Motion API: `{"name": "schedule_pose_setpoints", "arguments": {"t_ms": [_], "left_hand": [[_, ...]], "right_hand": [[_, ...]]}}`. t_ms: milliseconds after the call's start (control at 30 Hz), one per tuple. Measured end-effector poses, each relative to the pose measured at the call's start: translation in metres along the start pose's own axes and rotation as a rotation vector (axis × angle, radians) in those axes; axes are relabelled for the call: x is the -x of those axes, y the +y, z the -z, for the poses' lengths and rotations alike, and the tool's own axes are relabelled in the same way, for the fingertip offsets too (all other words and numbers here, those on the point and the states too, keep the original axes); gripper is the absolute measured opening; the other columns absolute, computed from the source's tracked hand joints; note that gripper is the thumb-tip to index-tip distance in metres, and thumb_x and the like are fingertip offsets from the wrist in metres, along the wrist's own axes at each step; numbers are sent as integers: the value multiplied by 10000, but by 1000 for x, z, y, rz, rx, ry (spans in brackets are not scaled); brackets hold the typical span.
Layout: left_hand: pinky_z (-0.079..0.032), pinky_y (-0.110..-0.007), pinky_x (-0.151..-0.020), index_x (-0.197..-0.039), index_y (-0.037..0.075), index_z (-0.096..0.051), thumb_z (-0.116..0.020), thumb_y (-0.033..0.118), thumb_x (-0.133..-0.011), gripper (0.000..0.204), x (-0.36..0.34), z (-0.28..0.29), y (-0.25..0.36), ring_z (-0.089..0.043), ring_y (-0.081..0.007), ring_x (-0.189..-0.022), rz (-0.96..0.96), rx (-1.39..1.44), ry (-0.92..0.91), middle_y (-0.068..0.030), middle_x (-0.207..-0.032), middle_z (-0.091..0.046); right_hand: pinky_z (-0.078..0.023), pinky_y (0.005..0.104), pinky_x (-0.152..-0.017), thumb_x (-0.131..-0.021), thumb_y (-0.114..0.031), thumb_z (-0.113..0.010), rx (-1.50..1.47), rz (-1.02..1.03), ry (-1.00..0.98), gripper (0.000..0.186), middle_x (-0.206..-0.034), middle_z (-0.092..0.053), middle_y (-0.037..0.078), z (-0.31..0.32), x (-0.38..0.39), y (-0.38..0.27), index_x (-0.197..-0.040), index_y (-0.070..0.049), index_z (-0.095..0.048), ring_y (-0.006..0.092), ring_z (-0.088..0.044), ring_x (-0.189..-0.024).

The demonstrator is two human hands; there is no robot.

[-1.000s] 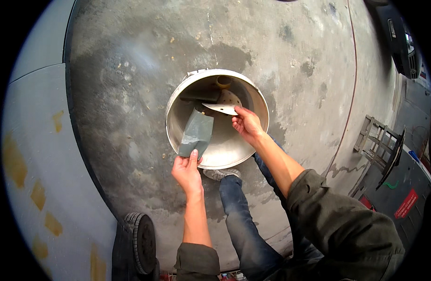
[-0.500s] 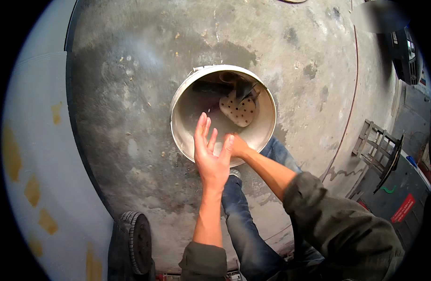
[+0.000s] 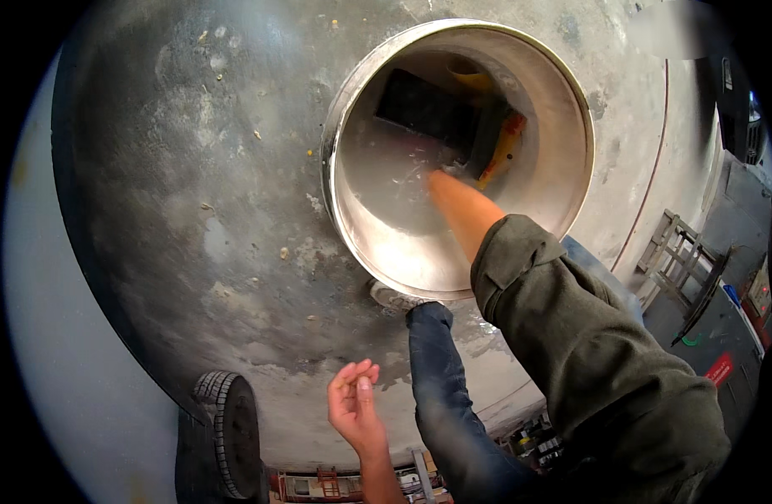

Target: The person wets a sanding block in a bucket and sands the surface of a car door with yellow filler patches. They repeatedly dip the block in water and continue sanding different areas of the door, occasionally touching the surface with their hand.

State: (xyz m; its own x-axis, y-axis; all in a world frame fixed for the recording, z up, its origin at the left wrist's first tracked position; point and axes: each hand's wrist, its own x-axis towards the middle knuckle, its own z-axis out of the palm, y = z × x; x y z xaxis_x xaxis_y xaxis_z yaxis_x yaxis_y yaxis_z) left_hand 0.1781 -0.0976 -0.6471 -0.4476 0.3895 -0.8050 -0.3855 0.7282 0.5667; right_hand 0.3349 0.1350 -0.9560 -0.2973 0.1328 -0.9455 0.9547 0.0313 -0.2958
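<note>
My right forearm (image 3: 465,210) reaches into a round metal drum (image 3: 570,118), its hand hidden in cloudy water (image 3: 394,151) near a dark rectangular object (image 3: 415,105). Beside that lies a yellow and red piece with dark spots (image 3: 503,147); a yellow round object (image 3: 471,80) sits toward the drum's far side. I cannot make out what, if anything, the right hand holds. My left hand (image 3: 356,403) is outside the drum, below its left side, with fingers loosely bent and nothing visible in them.
The drum stands on stained concrete floor (image 3: 218,193) by my shoe (image 3: 390,298). A grey panel (image 3: 41,269) and tyre (image 3: 235,428) are at left. At right are a wooden rack (image 3: 667,252), dark equipment (image 3: 709,344) and part of a vehicle (image 3: 743,109).
The grey sheet has left my left hand, which has withdrawn downward from the drum. My right hand has plunged deeper inside, no longer showing the perforated plate. The view has moved closer to the drum.
</note>
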Motion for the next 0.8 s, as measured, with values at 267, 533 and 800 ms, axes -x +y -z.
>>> {"name": "schedule_pose_setpoints", "arguments": {"t_ms": [267,533,800], "left_hand": [[-542,-343,-920,-1223,-52,-559,-541,23,-997,239,-4,-37,27,-675,-219,-1009,3,122,-50,-178,-1135,-673],[-540,-308,-910,-1228,-63,-564,-593,74,-994,273,-40,-80,58,-673,-197,-1040,-2,118,-209,-160,-1149,-675],[-563,-336,-906,-1432,-44,-432,-727,52,-882,631,-70,-135,70,-623,-231,-1158,-426,-413,-116,-223,-1312,-597]], "right_hand": [[-496,417,-977,-939,-464,-567,-1167,5,-205,516,-1305,-612,98,20,51,-21,-1310,-107,-609,247,-581,-1197],[-520,577,-856,-943,-605,-494,-1842,147,-641,582,-1281,-619,154,30,142,-7,-1245,-120,-611,375,-591,-1139],[-414,718,-983,-954,-721,-329,-2188,334,-661,794,-1464,-499,187,11,204,-4,-1446,-119,-484,429,-502,-1304]]}}
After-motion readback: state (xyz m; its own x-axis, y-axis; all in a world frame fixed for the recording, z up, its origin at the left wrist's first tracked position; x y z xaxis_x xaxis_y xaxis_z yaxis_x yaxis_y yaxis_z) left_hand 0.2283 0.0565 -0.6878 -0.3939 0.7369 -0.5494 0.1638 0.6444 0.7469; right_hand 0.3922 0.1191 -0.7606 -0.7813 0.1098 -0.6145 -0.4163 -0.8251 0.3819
